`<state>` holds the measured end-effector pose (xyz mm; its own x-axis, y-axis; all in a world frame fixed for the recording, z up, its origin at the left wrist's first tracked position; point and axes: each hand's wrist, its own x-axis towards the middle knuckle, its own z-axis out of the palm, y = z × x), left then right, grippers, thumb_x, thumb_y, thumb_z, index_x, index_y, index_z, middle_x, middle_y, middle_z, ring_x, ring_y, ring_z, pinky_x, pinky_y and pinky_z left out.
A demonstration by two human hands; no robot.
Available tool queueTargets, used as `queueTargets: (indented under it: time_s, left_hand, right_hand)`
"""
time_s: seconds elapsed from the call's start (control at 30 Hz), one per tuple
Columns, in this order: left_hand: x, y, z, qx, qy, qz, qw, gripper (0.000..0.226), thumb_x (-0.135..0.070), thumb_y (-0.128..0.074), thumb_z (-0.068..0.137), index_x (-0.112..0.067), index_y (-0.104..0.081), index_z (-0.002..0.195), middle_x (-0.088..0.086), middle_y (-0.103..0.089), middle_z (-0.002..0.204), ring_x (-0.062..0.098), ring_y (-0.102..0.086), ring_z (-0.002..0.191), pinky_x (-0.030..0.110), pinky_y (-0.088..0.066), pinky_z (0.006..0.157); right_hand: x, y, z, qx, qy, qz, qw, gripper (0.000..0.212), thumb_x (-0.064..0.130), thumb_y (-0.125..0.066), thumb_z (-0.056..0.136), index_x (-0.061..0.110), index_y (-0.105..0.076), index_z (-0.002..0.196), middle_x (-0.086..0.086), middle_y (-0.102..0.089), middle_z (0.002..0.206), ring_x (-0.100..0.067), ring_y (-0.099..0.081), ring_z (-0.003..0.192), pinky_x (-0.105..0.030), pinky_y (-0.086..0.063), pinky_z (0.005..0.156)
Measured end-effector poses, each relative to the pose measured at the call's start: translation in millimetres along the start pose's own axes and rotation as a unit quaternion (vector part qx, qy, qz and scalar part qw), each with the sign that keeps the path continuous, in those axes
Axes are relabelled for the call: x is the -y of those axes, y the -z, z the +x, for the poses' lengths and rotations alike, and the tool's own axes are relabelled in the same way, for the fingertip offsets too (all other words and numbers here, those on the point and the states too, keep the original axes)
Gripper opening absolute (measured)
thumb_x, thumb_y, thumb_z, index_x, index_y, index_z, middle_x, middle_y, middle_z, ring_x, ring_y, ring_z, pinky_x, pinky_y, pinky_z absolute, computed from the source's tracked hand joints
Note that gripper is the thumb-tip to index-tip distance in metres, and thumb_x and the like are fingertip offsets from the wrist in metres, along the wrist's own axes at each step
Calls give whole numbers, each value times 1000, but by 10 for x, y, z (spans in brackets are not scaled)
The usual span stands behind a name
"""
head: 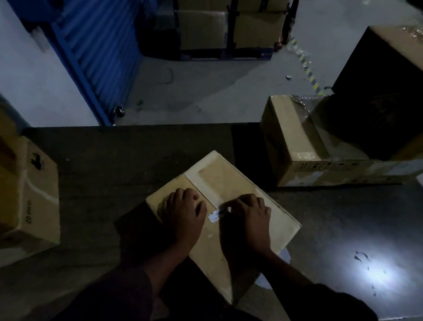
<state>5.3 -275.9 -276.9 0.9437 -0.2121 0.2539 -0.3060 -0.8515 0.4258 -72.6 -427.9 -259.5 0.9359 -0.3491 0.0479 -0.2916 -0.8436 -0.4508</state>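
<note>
A shut cardboard box [218, 179] lies on a dark table [115, 165] in front of me, its flaps sealed with clear tape. My left hand [183, 212] rests flat on the box's left flap, fingers spread. My right hand [247, 217] sits on the right flap with curled fingers and pinches a small white card or blade [216, 215] at the centre seam. The light is dim, so the small item's exact kind is unclear.
A taped carton [12, 190] stands at the table's left edge. At the right, a flat carton [312, 145] carries a large dark box [398, 84]. Beyond the table are a blue roller conveyor [93, 33], stacked cartons on a pallet [226, 17] and grey floor.
</note>
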Motion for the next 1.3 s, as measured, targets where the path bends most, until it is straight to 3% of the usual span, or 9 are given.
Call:
queueTargets:
  time_s: [0.2, 0.43, 0.67, 0.87, 1.03, 1.3]
  left_hand:
    - [43, -42, 7, -3, -9, 0, 1000, 17, -34, -69, 84, -23, -59, 91, 0, -57, 93, 22, -54, 88, 40, -41, 81]
    - [42, -48, 5, -7, -8, 8, 1000, 18, -36, -70, 83, -24, -59, 91, -1, -58, 94, 21, -55, 88, 40, -42, 81]
    - [39, -90, 12, -4, -6, 10, 1000, 19, -37, -68, 85, -21, -58, 92, 1, -57, 95, 22, -54, 90, 41, -43, 83]
    - [68, -104, 19, 6, -6, 9, 1000, 20, -42, -61, 87, -24, -59, 96, -1, -58, 98, 20, -54, 92, 44, -45, 85]
    - [71, -110, 21, 9, -1, 10, 1000, 20, -42, -62, 86, -24, -59, 95, -1, -58, 97, 21, -55, 92, 45, -45, 85]
    - [29, -68, 9, -5, 0, 0, 1000, 18, -36, -70, 83, -23, -61, 92, 0, -59, 94, 21, -55, 89, 42, -45, 82]
  right_hand:
    - [17, 32, -7, -10, -17, 20, 1000, 22, 38, -65, 84, 31, -63, 105, 4, -53, 117, -19, -42, 109, -32, -29, 86]
    - [28, -30, 17, -13, -14, -14, 1000, 27, 41, -72, 78, 37, -64, 104, 9, -51, 116, -15, -42, 110, -34, -34, 91]
    - [17, -122, 61, 6, -2, -66, 998, 25, 41, -64, 82, 34, -56, 105, 7, -46, 114, -19, -42, 109, -36, -33, 89]
    - [35, 3, 33, 11, 9, 7, 1000, 37, 43, -65, 81, 35, -58, 116, 6, -53, 119, -18, -43, 112, -36, -35, 93]
    - [82, 53, 27, -11, 19, 3, 1000, 22, 41, -66, 78, 34, -65, 99, 7, -56, 107, -18, -45, 103, -34, -32, 83]
    - [51, 5, 43, 17, 33, -47, 998, 30, 45, -59, 84, 26, -62, 107, 2, -52, 113, -21, -43, 107, -37, -33, 89]
